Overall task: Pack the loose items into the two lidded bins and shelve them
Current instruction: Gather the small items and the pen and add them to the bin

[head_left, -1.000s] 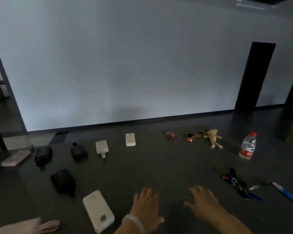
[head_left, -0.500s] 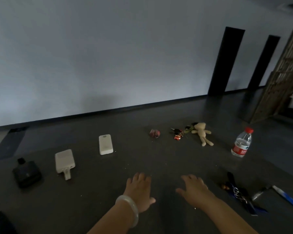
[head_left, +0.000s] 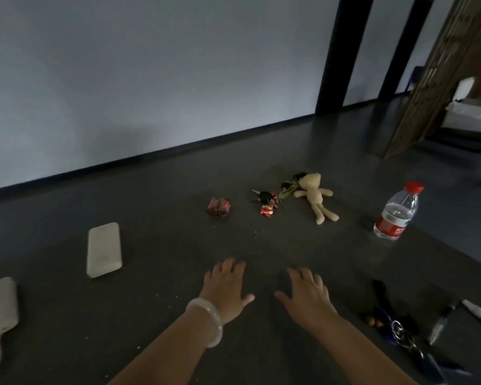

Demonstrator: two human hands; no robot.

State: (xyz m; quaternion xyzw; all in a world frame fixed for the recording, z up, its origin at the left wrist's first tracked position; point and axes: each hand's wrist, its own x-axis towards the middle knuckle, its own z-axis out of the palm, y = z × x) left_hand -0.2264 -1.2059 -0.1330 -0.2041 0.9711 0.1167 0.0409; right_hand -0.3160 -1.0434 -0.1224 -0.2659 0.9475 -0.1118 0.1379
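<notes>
Dark floor [head_left: 161,315], both hands flat, empty

No legible text, even on the water bottle's [head_left: 396,215] red label

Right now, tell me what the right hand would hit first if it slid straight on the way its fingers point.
Probably the keys with the red charm; the right hand points ahead, slightly left, with only bare floor between. The angle is unclear, so it might miss them.
</notes>
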